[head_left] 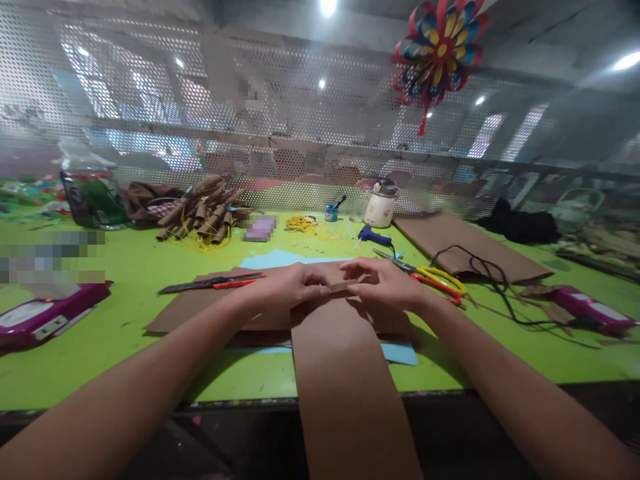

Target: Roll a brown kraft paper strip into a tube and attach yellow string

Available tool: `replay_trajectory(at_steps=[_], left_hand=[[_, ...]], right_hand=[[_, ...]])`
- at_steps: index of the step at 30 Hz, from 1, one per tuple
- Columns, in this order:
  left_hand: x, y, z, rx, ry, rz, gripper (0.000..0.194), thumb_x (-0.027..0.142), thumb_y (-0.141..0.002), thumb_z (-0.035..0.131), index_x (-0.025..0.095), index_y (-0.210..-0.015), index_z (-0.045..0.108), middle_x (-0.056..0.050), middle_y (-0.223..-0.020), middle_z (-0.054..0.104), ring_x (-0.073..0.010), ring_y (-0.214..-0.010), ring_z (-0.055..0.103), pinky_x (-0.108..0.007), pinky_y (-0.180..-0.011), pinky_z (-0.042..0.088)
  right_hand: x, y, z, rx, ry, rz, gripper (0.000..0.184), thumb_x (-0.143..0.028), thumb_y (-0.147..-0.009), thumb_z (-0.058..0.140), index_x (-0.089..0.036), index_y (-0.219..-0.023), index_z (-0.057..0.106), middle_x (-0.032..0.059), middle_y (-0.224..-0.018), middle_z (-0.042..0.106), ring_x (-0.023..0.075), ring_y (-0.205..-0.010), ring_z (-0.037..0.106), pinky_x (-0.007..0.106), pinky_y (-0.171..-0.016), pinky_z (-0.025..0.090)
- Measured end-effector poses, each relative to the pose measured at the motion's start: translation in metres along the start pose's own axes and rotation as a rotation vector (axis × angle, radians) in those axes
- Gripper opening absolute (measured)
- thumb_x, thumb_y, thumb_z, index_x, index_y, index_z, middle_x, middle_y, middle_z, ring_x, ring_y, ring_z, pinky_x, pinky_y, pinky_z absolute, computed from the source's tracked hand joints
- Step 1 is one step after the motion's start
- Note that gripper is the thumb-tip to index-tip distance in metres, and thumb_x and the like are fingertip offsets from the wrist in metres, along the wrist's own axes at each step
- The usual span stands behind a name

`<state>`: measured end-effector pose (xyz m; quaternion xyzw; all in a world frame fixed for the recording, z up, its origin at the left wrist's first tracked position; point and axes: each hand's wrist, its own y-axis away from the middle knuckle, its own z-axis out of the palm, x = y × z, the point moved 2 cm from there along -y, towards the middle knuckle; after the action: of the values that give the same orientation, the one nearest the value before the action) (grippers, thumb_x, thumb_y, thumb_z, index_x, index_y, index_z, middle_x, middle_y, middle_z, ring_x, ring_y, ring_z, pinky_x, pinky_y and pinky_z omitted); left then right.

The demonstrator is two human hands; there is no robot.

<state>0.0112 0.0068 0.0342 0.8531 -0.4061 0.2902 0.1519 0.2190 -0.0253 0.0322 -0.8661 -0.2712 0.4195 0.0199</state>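
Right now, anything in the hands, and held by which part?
Yes: the left hand and right hand both grip the long brown paper strip at its far short end, which looks folded over, one hand toward each corner.

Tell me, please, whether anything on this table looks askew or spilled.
Nothing looks spilled. Slightly untidy, though: the black cord loops loosely across the large brown sheet at right, and the yellow strands toward the back lie in a tangle.

The person's left hand and right hand are both bare, with slim fingers at the grip. Behind the grip are 2 narrow wrists, and farther from it the left forearm and right forearm, also bare, become gradually wider
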Motion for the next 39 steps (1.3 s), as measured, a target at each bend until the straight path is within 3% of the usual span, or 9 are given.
replay_trajectory(at_steps=[3,6,9,14,19,26,31,39], left_hand=[[0.004,-0.001,0.001,0.027,-0.045,0.055,0.034,0.046,-0.087,0.044,0.024,-0.103,0.065,0.000,-0.089,0.066,-0.0138,-0.075,0.055,-0.022,-0.065,0.037],[0.005,-0.002,0.003,0.070,-0.112,0.092,0.032,0.041,-0.087,0.046,0.022,-0.103,0.066,-0.002,-0.089,0.067,-0.0141,-0.076,0.056,-0.022,-0.065,0.037],[0.008,-0.001,0.004,0.113,-0.175,0.110,0.031,0.039,-0.087,0.046,0.022,-0.103,0.066,-0.003,-0.087,0.067,-0.0130,-0.071,0.054,-0.022,-0.063,0.036],[0.019,0.004,0.003,0.165,-0.270,0.058,0.029,0.038,-0.087,0.046,0.019,-0.093,0.066,-0.002,-0.073,0.065,-0.0107,-0.060,0.050,-0.021,-0.055,0.031],[0.026,0.006,0.004,0.197,-0.370,0.056,0.027,0.036,-0.087,0.046,0.017,-0.081,0.064,0.000,-0.064,0.060,-0.0098,-0.054,0.043,-0.022,-0.051,0.026],[0.026,0.006,0.005,0.237,-0.374,0.089,0.023,0.032,-0.086,0.047,0.016,-0.078,0.062,-0.001,-0.069,0.061,-0.0105,-0.059,0.045,-0.022,-0.054,0.028],[0.022,0.004,0.004,0.229,-0.359,0.126,0.024,0.034,-0.087,0.046,0.018,-0.084,0.063,-0.003,-0.075,0.063,-0.0120,-0.063,0.048,-0.022,-0.056,0.030],[0.007,0.012,0.002,0.249,-0.445,0.035,0.031,0.039,-0.088,0.042,0.020,-0.073,0.061,-0.001,-0.056,0.053,-0.0112,-0.046,0.034,-0.026,-0.048,0.021]], right_hand=[[0.003,-0.001,0.001,-0.072,-0.094,0.047,0.031,-0.029,-0.079,0.060,-0.016,-0.107,0.063,0.0081,-0.101,0.065,0.0181,-0.089,0.059,0.032,-0.077,0.047],[0.003,-0.002,0.004,-0.095,-0.080,0.065,0.024,-0.035,-0.080,0.059,-0.015,-0.089,0.069,0.0058,-0.085,0.068,0.0154,-0.074,0.059,0.028,-0.066,0.045],[0.001,-0.001,0.005,-0.029,-0.100,0.093,0.024,-0.038,-0.076,0.064,-0.014,-0.078,0.070,0.0036,-0.071,0.065,0.0118,-0.061,0.054,0.024,-0.055,0.041],[-0.001,0.000,0.002,0.011,-0.080,0.074,0.024,-0.036,-0.076,0.065,-0.014,-0.076,0.072,0.0010,-0.061,0.062,0.0090,-0.054,0.050,0.021,-0.049,0.035],[-0.006,0.001,-0.003,0.005,0.095,-0.048,0.020,-0.032,-0.080,0.061,-0.015,-0.077,0.073,0.0018,-0.065,0.067,0.0104,-0.058,0.053,0.022,-0.054,0.039],[-0.018,0.002,0.006,0.024,0.303,-0.312,0.023,-0.026,-0.086,0.056,-0.024,-0.104,0.069,0.0024,-0.099,0.071,0.0157,-0.088,0.062,0.028,-0.079,0.043],[-0.009,0.001,0.008,0.047,0.350,-0.291,0.021,-0.026,-0.087,0.055,-0.022,-0.100,0.071,0.0017,-0.087,0.073,0.0135,-0.072,0.062,0.025,-0.068,0.042],[-0.007,0.000,-0.003,0.070,0.324,-0.197,0.019,-0.027,-0.085,0.056,-0.016,-0.083,0.072,0.0034,-0.076,0.070,0.0125,-0.067,0.057,0.024,-0.062,0.040]])
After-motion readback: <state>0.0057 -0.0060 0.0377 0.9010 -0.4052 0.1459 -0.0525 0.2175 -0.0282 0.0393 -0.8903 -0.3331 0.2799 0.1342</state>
